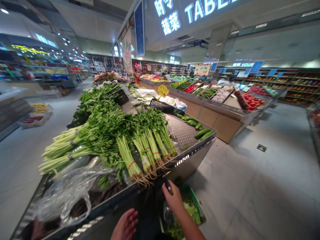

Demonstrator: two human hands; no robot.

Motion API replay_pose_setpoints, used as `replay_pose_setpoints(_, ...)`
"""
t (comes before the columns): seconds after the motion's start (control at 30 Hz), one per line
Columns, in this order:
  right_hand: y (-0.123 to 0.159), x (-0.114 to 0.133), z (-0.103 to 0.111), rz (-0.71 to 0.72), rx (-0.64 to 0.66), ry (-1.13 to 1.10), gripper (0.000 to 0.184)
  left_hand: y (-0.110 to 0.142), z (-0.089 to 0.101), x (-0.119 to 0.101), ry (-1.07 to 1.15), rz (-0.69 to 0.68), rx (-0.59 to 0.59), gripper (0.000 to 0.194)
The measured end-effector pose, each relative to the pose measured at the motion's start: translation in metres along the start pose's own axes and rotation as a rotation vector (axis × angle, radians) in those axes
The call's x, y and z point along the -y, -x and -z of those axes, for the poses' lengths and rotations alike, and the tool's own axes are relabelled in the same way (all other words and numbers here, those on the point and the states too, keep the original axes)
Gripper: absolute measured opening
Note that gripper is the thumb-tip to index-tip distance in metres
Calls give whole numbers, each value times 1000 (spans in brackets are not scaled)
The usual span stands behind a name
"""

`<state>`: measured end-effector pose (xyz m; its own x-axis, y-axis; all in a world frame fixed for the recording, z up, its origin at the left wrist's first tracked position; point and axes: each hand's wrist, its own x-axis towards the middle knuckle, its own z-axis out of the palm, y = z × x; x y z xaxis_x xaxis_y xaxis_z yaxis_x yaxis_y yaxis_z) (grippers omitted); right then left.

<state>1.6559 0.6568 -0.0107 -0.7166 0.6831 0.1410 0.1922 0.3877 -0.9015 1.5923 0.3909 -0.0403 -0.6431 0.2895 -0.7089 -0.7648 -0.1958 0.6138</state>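
Note:
My right hand (173,194) is closed round a small black object (168,186), maybe a tool handle; the rest of it is hidden or too dark to make out. It is just off the front edge of the metal display stand (200,151). My left hand (125,225) is open and holds nothing, its fingers slightly curled, below the same edge. Ahead of both hands lie rooted bunches of celery (150,151) tied with red bands. Thicker celery bunches (62,148) with purple bands lie to the left.
A clear plastic bag (67,188) lies crumpled on the stand's near left corner. Below my right arm stands a green crate (193,196) with leafy scraps. Cucumbers (203,133) are at the stand's right corner. Black plastic dividers (166,106) stand behind the celery. Tomatoes (252,100) fill a farther counter.

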Motion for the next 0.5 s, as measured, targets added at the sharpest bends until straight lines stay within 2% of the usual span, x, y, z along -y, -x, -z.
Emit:
replay_pose_setpoints(0.13,-33,-7,41,-52,-8,15,45,20,-3,5,5,-52,-98,41)
replay_pose_setpoints(0.23,-40,-15,54,-76,36,17,42,21,1,15,-11,-79,-139,50)
replay_pose_setpoints(0.37,-25,-6,44,-20,178,-18,38,13,5,28,-9,-96,-138,45)
replay_pose_setpoints(0.5,2,9,21,120,444,-87,36,8,-1,32,25,-111,-114,32)
